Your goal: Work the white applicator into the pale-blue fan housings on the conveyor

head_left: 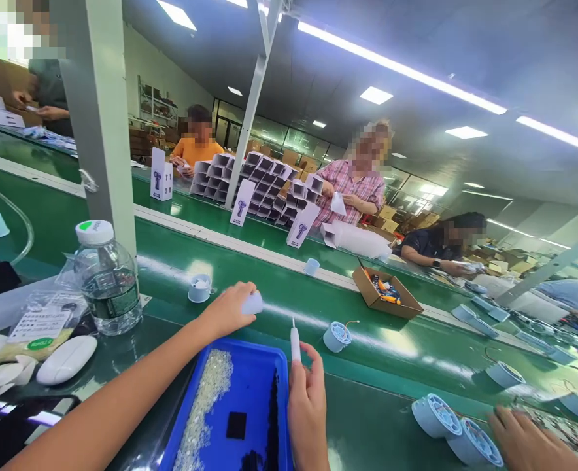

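Observation:
My left hand [227, 309] reaches forward over the green conveyor belt [289, 297] and grips a small pale blue round part [252, 303]. My right hand [308, 399] holds a thin white pen-like tool [295, 341] upright, tip up, at the right edge of a blue tray [264, 418]. The tray lies below both hands and holds a heap of tiny pale beads [205, 399]. Another pale blue round part [337, 336] with a thin wire lies on the belt just right of the tool.
A water bottle [106, 278], plastic bags and white oval shells [66, 360] lie at the left. More blue parts [199, 288] dot the belt; a small cardboard box [386, 293] sits beyond. Another person's hand [524, 438] rests by two blue parts at lower right. Several people work opposite, near stacked white boxes [259, 180].

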A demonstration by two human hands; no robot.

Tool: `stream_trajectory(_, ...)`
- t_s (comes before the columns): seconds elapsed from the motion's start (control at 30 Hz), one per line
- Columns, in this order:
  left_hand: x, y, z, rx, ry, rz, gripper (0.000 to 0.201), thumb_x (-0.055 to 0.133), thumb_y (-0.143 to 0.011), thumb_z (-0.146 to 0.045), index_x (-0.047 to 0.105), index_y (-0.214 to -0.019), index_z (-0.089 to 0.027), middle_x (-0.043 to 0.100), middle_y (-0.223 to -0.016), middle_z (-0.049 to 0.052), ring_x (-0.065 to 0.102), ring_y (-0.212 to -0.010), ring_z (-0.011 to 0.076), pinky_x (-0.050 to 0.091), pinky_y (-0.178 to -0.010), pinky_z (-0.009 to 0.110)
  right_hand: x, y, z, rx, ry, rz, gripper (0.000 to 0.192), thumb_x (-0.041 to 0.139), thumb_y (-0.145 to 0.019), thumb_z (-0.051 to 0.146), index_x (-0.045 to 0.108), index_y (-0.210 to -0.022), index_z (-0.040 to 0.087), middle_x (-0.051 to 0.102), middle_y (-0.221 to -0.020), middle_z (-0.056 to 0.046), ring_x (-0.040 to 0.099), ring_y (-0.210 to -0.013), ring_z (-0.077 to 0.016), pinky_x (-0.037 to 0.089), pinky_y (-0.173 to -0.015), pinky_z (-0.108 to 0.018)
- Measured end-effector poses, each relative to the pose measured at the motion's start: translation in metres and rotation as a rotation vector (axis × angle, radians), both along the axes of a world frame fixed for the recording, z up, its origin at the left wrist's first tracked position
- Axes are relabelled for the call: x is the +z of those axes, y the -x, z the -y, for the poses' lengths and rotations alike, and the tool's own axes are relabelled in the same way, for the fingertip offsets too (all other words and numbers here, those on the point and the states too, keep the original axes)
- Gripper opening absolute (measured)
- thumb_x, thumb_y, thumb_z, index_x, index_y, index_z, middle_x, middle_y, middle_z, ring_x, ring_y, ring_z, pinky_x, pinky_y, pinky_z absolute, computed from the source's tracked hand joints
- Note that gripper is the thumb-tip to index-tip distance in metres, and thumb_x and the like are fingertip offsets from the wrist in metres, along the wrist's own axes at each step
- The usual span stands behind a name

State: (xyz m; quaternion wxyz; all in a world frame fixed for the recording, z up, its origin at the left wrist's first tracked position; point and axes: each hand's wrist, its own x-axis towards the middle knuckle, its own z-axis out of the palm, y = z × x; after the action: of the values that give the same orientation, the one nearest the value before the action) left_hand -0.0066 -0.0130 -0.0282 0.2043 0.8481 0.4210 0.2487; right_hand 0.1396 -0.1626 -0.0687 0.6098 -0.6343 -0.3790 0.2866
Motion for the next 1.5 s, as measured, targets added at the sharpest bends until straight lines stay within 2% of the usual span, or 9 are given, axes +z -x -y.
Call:
stream_trajectory(0.2,-0.025,-0.004,-0.002,-0.040,-0.045,-0.104,0.057,0.045,-0.072,-0.003,0.046,-0.123,-0.028,0.041,-0.121,0.008,0.040,-0.114,0.0237,0.036,-0.096,0.039,0.006,0.012,0.001,0.022,-0.090,0.051,0.027,0.061,-0.077,0.043,0.053,-0.088,0.019,0.052,-0.068,0.003,0.050,-0.058,-0.0116,0.043,-0.055,-0.022)
stream_trajectory(0.37,-0.009,0.002,-0.004,-0.128,0.063,-0.136,0.069,0.042,-0.067,0.000,0.039,-0.130,-0.026,0.045,-0.122,0.008,0.043,-0.113,0.0220,0.037,-0.096,0.036,0.007,0.019,-0.001,0.239,-0.069,-0.001,0.026,0.056,-0.082,0.043,0.056,-0.088,0.018,0.061,-0.076,-0.001,0.060,-0.064,-0.0145,0.050,-0.064,-0.027)
stream_trajectory(0.43,0.000,0.008,-0.007,-0.058,0.014,-0.185,0.064,0.042,-0.066,-0.001,0.046,-0.125,-0.026,0.046,-0.122,0.008,0.041,-0.115,0.0244,0.037,-0.094,0.038,0.005,0.021,-0.001,0.296,-0.068,0.016,0.023,0.055,-0.083,0.041,0.055,-0.088,0.018,0.061,-0.075,-0.001,0.061,-0.063,-0.0142,0.050,-0.063,-0.026)
stream_trajectory(0.53,0.005,0.017,-0.014,0.191,-0.012,-0.293,0.055,0.047,-0.068,-0.008,0.050,-0.120,-0.023,0.041,-0.128,0.013,0.033,-0.121,0.0322,0.033,-0.095,0.047,0.003,0.023,0.000,0.331,-0.092,0.066,0.019,0.054,-0.085,0.036,0.056,-0.088,0.018,0.060,-0.074,-0.001,0.060,-0.063,-0.0143,0.051,-0.061,-0.025)
stream_trajectory(0.67,-0.002,0.030,-0.026,0.343,0.169,-0.417,0.045,0.057,-0.065,-0.017,0.057,-0.109,-0.024,0.035,-0.133,0.014,0.038,-0.116,0.0382,0.037,-0.087,0.051,0.002,0.024,0.000,0.331,-0.104,0.094,0.015,0.054,-0.085,0.033,0.056,-0.088,0.018,0.060,-0.074,-0.002,0.061,-0.062,-0.0148,0.051,-0.060,-0.026)
stream_trajectory(0.83,-0.006,0.040,-0.033,0.297,0.201,-0.304,0.019,0.060,-0.064,-0.021,0.063,-0.083,-0.024,0.038,-0.120,0.007,0.053,-0.095,0.0250,0.042,-0.082,0.039,0.001,0.023,0.000,0.321,-0.090,0.116,0.015,0.054,-0.085,0.034,0.055,-0.087,0.019,0.059,-0.071,0.000,0.059,-0.061,-0.0140,0.049,-0.060,-0.025)
stream_trajectory(0.97,0.000,0.039,-0.031,0.335,0.189,-0.266,0.008,0.060,-0.067,-0.021,0.062,-0.075,-0.022,0.039,-0.109,0.007,0.053,-0.093,0.0240,0.042,-0.081,0.038,-0.002,0.023,0.001,0.298,-0.061,0.156,0.017,0.053,-0.086,0.036,0.053,-0.088,0.019,0.057,-0.068,0.001,0.056,-0.060,-0.0136,0.046,-0.058,-0.024)
stream_trajectory(1.27,-0.002,0.037,-0.029,0.383,0.138,-0.239,0.028,0.051,-0.072,-0.015,0.060,-0.097,-0.024,0.039,-0.108,0.009,0.051,-0.097,0.0253,0.043,-0.082,0.037,-0.003,0.022,0.003,0.285,-0.092,0.317,0.014,0.051,-0.087,0.033,0.051,-0.082,0.021,0.054,-0.068,0.003,0.050,-0.061,-0.0128,0.040,-0.060,-0.023)
stream_trajectory(1.5,0.019,0.027,-0.023,0.385,0.055,0.196,0.035,0.046,-0.079,-0.035,0.057,-0.111,-0.026,0.050,-0.103,0.008,0.056,-0.083,0.0208,0.044,-0.079,0.035,-0.005,0.018,0.003,0.214,-0.123,0.374,0.013,0.049,-0.089,0.033,0.050,-0.085,0.021,0.053,-0.069,0.003,0.049,-0.061,-0.0125,0.039,-0.059,-0.023)
